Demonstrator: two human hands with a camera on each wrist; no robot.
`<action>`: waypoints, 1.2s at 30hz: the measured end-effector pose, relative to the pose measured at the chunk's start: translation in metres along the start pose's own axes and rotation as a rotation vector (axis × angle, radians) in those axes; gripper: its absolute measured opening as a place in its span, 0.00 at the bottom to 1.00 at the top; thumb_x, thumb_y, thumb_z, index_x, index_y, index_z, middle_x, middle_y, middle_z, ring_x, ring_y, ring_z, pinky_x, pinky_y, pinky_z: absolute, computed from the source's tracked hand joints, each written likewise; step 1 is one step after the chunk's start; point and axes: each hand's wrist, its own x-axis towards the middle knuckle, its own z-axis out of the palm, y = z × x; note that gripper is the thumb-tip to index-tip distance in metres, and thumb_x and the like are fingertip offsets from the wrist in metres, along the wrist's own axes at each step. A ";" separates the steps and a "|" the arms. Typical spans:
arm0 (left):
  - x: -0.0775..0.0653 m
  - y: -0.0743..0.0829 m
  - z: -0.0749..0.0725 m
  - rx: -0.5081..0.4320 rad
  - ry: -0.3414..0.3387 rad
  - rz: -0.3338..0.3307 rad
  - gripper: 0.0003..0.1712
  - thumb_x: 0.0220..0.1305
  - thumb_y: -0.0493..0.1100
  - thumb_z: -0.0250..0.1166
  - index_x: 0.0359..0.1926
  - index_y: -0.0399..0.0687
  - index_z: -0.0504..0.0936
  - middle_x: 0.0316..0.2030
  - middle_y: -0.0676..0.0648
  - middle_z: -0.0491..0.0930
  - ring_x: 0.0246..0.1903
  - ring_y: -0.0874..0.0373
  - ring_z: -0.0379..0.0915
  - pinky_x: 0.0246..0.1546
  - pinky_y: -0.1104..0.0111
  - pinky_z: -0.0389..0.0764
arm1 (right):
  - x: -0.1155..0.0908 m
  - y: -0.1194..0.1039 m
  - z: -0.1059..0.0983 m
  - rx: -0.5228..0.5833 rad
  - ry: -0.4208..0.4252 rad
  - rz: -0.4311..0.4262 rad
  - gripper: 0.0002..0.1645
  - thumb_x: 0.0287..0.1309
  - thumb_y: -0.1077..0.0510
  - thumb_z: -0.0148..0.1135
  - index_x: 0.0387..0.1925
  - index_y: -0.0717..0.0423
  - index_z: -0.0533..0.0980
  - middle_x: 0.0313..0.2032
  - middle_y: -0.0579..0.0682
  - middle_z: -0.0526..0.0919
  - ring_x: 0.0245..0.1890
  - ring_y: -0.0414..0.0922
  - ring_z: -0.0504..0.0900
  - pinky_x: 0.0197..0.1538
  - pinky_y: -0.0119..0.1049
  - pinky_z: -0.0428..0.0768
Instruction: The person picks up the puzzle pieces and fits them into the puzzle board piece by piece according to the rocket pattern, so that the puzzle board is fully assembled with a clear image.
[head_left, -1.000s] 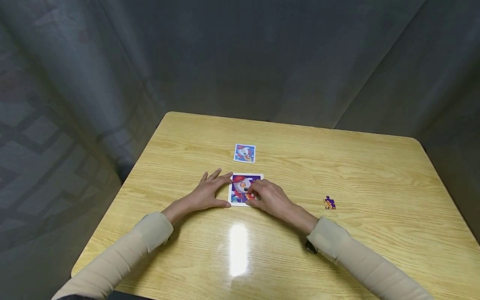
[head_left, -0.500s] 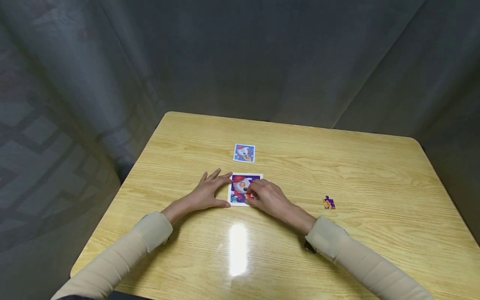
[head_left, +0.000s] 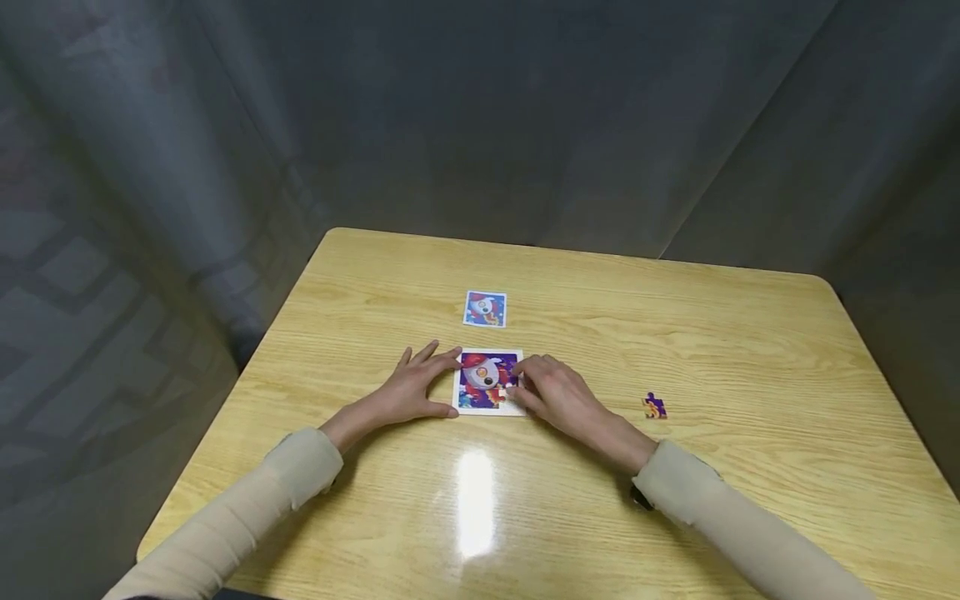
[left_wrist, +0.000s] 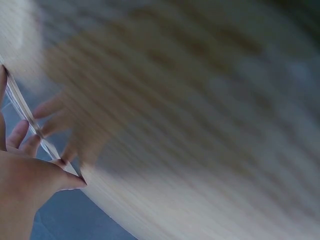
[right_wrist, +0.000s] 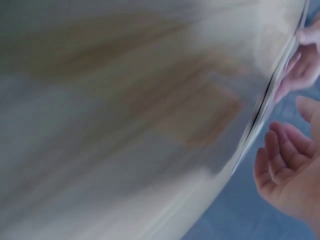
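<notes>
A small square jigsaw puzzle [head_left: 480, 381] in a white frame lies on the table, its picture a pale rocket on purple. White backing shows at its lower right. My left hand [head_left: 411, 392] has thumb and forefinger spread along the frame's left edge, touching its corners; the other fingers point away. My right hand [head_left: 561, 395] is at the frame's right side, fingers loosely bent. In the right wrist view, the thumb of the right hand [right_wrist: 287, 165] stands apart from the fingers, with nothing visible between them. One loose purple-and-orange puzzle piece [head_left: 655, 406] lies to the right.
Behind the puzzle lies a small picture card [head_left: 485, 309] with the same rocket. The wooden table [head_left: 750, 358] reaches to dark curtains [head_left: 480, 125] behind and at the sides. A bright reflection shines on the tabletop near the front.
My right hand has drawn back to the right from the puzzle's lower right, uncovering the white gap there. The left hand stays at the frame. The whole view has shifted slightly.
</notes>
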 end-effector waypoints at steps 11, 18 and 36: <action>0.000 -0.001 -0.001 -0.001 0.015 0.004 0.43 0.52 0.59 0.72 0.65 0.49 0.69 0.72 0.47 0.57 0.73 0.40 0.38 0.66 0.36 0.35 | -0.079 0.079 -0.076 -0.039 0.119 0.136 0.25 0.59 0.56 0.66 0.55 0.64 0.73 0.42 0.58 0.80 0.44 0.56 0.77 0.44 0.55 0.73; 0.002 -0.002 -0.001 0.003 0.011 0.002 0.44 0.51 0.60 0.72 0.66 0.50 0.68 0.72 0.48 0.57 0.73 0.41 0.38 0.67 0.38 0.34 | -0.130 0.099 -0.093 -0.077 -0.018 0.304 0.37 0.55 0.45 0.68 0.60 0.63 0.71 0.53 0.63 0.74 0.51 0.63 0.70 0.47 0.62 0.69; 0.002 0.001 -0.003 0.004 0.007 -0.005 0.43 0.51 0.59 0.72 0.65 0.49 0.69 0.72 0.48 0.56 0.73 0.41 0.38 0.67 0.38 0.34 | -0.131 0.108 -0.082 0.018 0.054 0.185 0.23 0.53 0.60 0.70 0.52 0.61 0.78 0.47 0.57 0.74 0.43 0.53 0.68 0.39 0.43 0.64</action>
